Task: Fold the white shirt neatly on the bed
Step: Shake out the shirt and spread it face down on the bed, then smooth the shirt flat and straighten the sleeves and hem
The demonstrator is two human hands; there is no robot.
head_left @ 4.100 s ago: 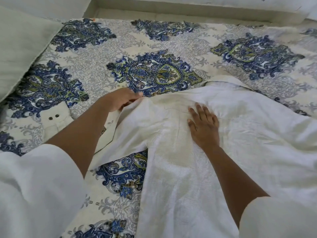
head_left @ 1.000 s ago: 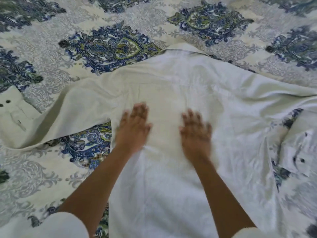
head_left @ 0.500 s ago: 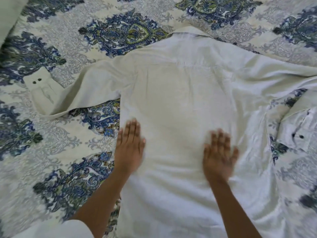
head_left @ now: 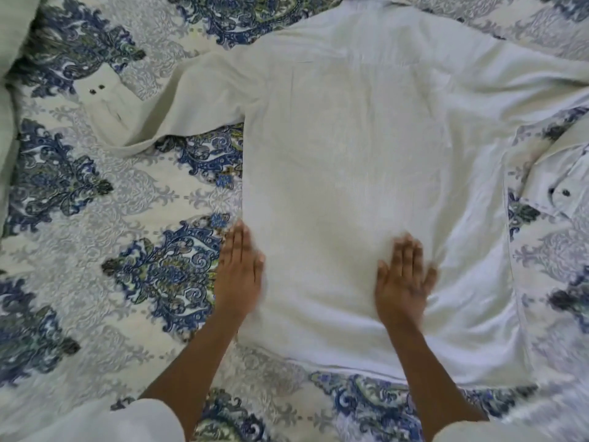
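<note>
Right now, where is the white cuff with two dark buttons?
In the head view, the white cuff lies upper left on the blue patterned bedspread, at the sleeve end of the white shirt, beyond the left hand.

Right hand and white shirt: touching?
Touching. The head view shows the right hand lying flat, fingers straight, on the white shirt near its hem, with fabric wrinkled beside it.

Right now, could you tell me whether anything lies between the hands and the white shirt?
Nothing visible does. The left hand rests flat at the left edge of the white shirt; the right hand lies flat on its lower back.
</note>
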